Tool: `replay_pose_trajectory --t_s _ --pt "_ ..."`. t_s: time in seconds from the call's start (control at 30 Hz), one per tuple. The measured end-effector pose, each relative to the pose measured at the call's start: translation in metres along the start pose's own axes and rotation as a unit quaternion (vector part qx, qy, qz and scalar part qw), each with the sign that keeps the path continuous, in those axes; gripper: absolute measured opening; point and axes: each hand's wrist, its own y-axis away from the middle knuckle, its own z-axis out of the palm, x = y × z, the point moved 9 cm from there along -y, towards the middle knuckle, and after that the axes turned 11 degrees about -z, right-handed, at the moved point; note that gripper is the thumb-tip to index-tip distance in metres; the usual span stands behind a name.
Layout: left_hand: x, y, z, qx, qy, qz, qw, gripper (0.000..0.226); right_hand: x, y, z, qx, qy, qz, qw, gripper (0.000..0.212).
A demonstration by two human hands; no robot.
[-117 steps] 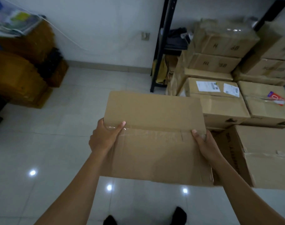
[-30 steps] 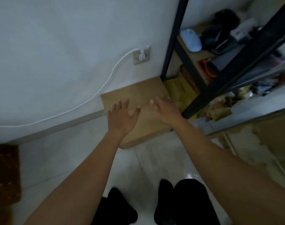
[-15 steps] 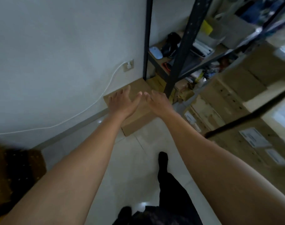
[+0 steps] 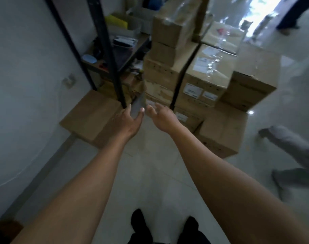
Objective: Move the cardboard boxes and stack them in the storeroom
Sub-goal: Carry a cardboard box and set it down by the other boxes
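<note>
Storeroom floor point(image 4: 150, 176): cardboard box point(image 4: 90, 117) by wall point(image 4: 27, 71). Our left hand point(image 4: 130, 119) and right hand point(image 4: 161, 117) hung spread, empty. We judged it light, stiff; take opposite edges.

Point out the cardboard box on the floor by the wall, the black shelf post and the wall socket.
cardboard box point(image 4: 90, 115): head view, middle of its top face.
black shelf post point(image 4: 110, 57): head view, midway up the front upright.
wall socket point(image 4: 69, 81): head view, centre of its plate.
</note>
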Motion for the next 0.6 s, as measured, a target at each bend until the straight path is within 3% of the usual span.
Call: replay_pose_trajectory --t_s 0.13,0.43,0.6 --pt "0.059 0.033 0.071 -0.041 0.015 0.02 0.999 0.086 0.081 0.047 -0.056 0.04 -0.003 0.036 0.999 0.062" --pt "0.192 0.112 0.234 -0.061 -0.001 0.038 0.997 0.078 0.259 0.12 -0.16 0.066 -0.021 0.053 0.996 0.059" --pt "0.253 0.118 0.298 -0.071 -0.003 0.036 0.997 0.077 0.335 0.119 -0.212 0.083 -0.043 0.067 0.993 0.056"
